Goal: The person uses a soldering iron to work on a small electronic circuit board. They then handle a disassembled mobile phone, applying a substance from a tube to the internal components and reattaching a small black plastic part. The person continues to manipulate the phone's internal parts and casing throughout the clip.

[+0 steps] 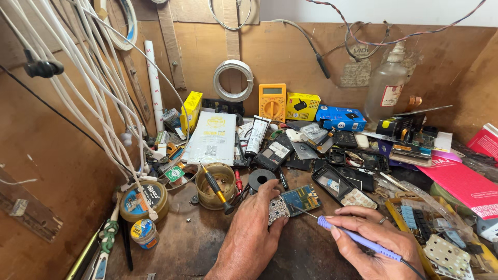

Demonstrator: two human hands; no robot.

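Left edge: we see a bundle of white cables point(88, 78) hanging down the brown wooden wall, and below it a round yellow-lidded tin point(144, 199) on the worktop point(197, 243).
Centre left: a squat cloudy glass jar point(215, 185) stands by the tin, a yellow-and-black screwdriver point(215, 187) leaning across it.
Left hand: our left hand point(254, 233) lies palm down with the fingers curled, pinning the small phone circuit board with a blue-green panel point(293, 202) flat against the worktop.
Board position: it sits at the front centre of the worktop, just before a black ring-shaped part point(261, 179), its near-left corner under the fingertips.
Right hand: our right hand point(373, 241) is closed in a pen grip round the slim purple-handled soldering iron point(358, 239), whose thin metal tip meets the board's lower edge.
Step in hand: we judge this to be fine tip work on one spot of the board, already engaged.
Next move calls for: by our reading, a steady tip and a firm left-hand hold, since the board is light and unclamped.
Right side: a clear plastic bottle point(385, 85) stands at the back, with red printed papers point(464, 184) at the edge.
Hard to make out: the exact contact point is too small to read; we cannot tell what lies under the left palm; the iron's cord runs off the bottom of the view.
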